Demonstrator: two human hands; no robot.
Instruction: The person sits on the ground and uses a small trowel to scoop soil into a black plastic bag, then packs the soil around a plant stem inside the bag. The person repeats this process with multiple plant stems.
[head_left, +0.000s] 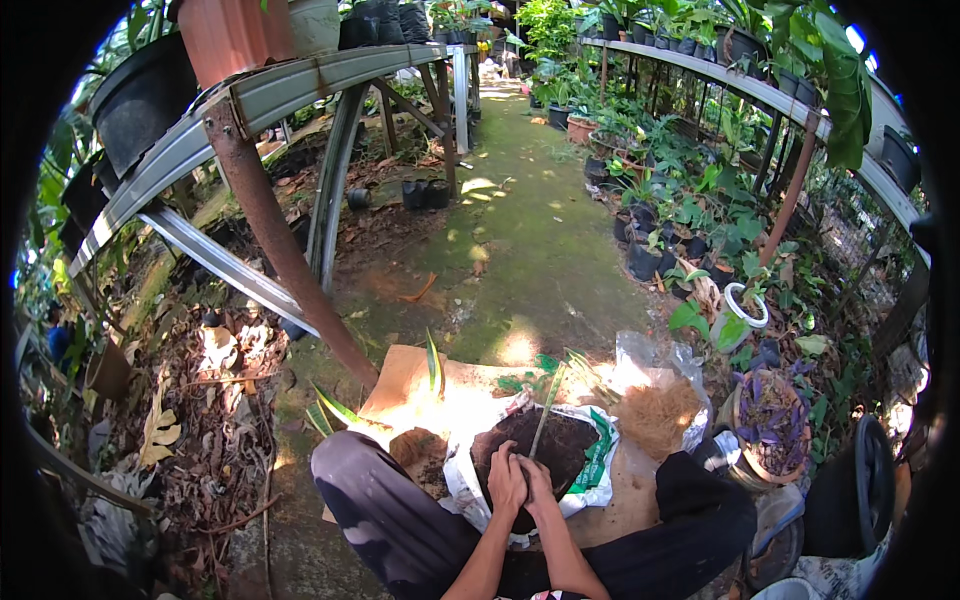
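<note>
Both hands are close together over dark soil (574, 446) in an opened white and green plastic bag (600, 472) between the person's knees. My left hand (508, 480) has its fingers bent over the soil; whether it holds anything is hidden. Beside it, touching or nearly so, my right hand (535, 484) is at the base of a slender green leaf cutting (550, 405), which stands slightly tilted. What lies under the palms cannot be seen. Brown coir fibre (660, 420) is heaped right of the bag. Yellow-edged snake plant leaves (434, 364) stick up at the left.
The bag rests on a brown sheet (401, 371) on mossy paving. A rusty post (285, 240) slants down close on the left. At the right are a potted purple plant (769, 424), a white pot (739, 319) and a black container (847, 487).
</note>
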